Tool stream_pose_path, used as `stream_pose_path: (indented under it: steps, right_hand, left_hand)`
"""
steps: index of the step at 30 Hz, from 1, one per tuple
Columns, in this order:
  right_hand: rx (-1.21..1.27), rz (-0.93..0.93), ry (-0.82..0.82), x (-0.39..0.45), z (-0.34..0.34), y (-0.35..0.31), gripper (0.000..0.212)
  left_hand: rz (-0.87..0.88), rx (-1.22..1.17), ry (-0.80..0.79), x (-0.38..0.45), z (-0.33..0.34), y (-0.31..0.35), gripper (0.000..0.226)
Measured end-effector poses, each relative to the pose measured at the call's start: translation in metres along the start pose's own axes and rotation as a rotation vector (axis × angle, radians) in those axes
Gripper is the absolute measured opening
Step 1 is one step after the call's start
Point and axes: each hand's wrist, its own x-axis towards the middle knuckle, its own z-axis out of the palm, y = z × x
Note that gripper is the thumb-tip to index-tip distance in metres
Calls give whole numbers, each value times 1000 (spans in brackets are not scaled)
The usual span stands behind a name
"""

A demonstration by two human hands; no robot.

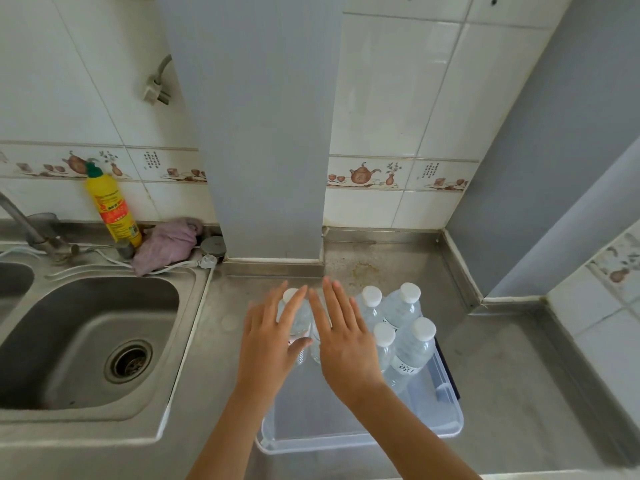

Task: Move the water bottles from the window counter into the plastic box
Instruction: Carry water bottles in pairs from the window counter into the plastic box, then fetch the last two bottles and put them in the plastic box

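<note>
A clear plastic box (pixel 446 422) sits on the steel counter in front of me. Several clear water bottles with white caps stand upright in its far half; one of them (pixel 414 348) is at the right. My left hand (pixel 268 341) hovers with fingers spread over a bottle (pixel 294 315) at the box's far left corner. My right hand (pixel 343 337) is spread flat beside it and hides another bottle under the palm. Neither hand grips anything. The near half of the box holds nothing.
A steel sink (pixel 86 337) with a tap (pixel 24 223) lies to the left. Behind it stand a yellow detergent bottle (pixel 112 209), a pink cloth (pixel 166 244) and a white cable. A grey pillar (pixel 263 133) rises behind the box. A tiled ledge (pixel 602 306) borders the counter's right side.
</note>
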Motion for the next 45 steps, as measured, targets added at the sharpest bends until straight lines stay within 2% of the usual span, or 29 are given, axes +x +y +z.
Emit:
stream_pose_path:
  steps: [3,6,9,13,21,31,39,45]
  right_hand:
    - [54,18,29,-13,-13,2,84]
    - [117,60,131,-39,-42,15,71]
    - [123,172,216,-75,-73,41,53]
    - [106,355,291,-140,-116,73,49]
    - [19,710,340,-327,-177,99,49]
    - [-188,1227,431,-552,-236,66,52]
    - [-294,1585,596,-663,-257,67,51]
    - [-372,1748,652,-723,-269,128,51]
  left_hand:
    - [70,57,56,-3,-10,9,76]
    - [127,46,149,-7,-29,30,58]
    - [212,7,209,-12,-50,61,43]
    - [317,-85,210,-24,-66,120,38]
    - [602,-314,19,-103,-57,282,43]
    - [996,-492,-246,-248,-60,450,47]
    - [1281,-649,-380,-324,-43,573,48]
    - [1409,-742,-449,-350,-1,683,48]
